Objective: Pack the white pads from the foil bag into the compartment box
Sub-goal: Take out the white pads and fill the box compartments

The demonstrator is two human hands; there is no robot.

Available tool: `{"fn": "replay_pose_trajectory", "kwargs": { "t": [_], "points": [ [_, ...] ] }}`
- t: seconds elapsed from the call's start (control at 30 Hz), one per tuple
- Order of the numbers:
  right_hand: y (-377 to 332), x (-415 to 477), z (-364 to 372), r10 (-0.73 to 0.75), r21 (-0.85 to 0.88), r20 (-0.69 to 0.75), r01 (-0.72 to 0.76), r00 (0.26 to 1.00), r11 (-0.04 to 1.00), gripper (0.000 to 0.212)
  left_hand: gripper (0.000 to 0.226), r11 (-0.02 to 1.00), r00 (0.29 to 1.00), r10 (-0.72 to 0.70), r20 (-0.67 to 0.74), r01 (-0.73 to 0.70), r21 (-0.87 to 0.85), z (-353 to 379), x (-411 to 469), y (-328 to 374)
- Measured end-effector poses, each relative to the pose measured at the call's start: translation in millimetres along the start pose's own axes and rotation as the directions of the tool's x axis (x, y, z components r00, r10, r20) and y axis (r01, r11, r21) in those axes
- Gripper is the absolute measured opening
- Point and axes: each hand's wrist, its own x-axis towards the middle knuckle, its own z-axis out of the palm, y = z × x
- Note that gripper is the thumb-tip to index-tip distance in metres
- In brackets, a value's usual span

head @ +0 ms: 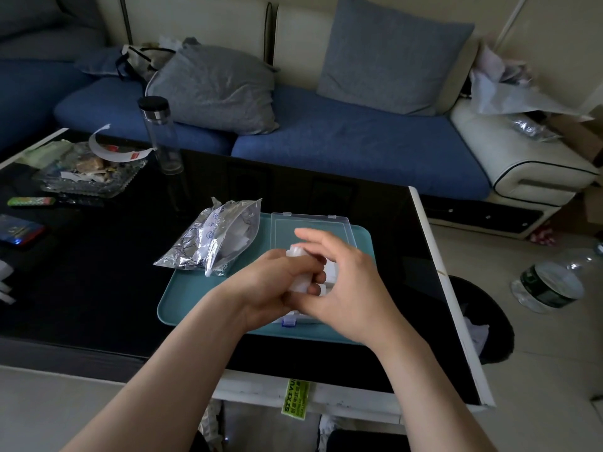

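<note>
Several white pads (330, 272) (blocky; matte)

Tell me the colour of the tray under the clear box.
The tray is teal, seen best in the head view.

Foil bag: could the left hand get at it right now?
Probably yes for reach: the foil bag lies close beside the left hand, nothing between. But its grip is full of white pads.
</note>
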Motion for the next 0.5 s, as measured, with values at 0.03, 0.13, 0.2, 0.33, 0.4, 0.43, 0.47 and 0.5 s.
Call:
{"fn": "replay_pose_trajectory", "kwargs": {
  "t": [0.03,0.13,0.2,0.33,0.4,0.43,0.47,0.5],
  "points": [
    [1,-1,0,0.005,0.003,0.007,-0.005,1.0,1.0,0.083,0.009,1.0,1.0,-0.007,0.003,0.007,0.014,1,1,-1],
    [1,-2,-4,0.049,0.0,0.06,-0.05,0.997,0.999,0.086,0.011,0.999,1.0,-0.013,-0.023,0.014,0.038,3,2,-3],
    [2,-1,-8,0.098,0.021,-0.004,-0.098,0.995,0.995,0.073,0.024,0.999,0.996,0.012,-0.093,-0.009,0.039,4,4,-5],
    [9,1,-11,0.392,0.24,-0.206,-0.342,0.897,0.908,0.031,0.027,0.978,0.968,0.146,-0.204,-0.11,0.178,12,7,-3],
    [8,4,-11,0.542,0.473,-0.046,-0.46,0.839,0.752,0.021,0.029,0.965,0.972,0.181,-0.148,-0.146,0.218,16,5,-1],
    [7,4,-11,0.549,0.554,0.048,-0.48,0.834,0.68,0.021,0.03,0.964,0.976,0.188,-0.106,-0.163,0.212,18,5,0],
    [7,3,-13,0.527,0.592,0.108,-0.481,0.843,0.647,0.022,0.031,0.962,0.979,0.194,-0.067,-0.177,0.209,20,6,-1],
    [8,3,-13,0.499,0.594,0.136,-0.473,0.856,0.65,0.023,0.033,0.96,0.979,0.2,-0.034,-0.188,0.209,21,7,-1]
  ]
}}
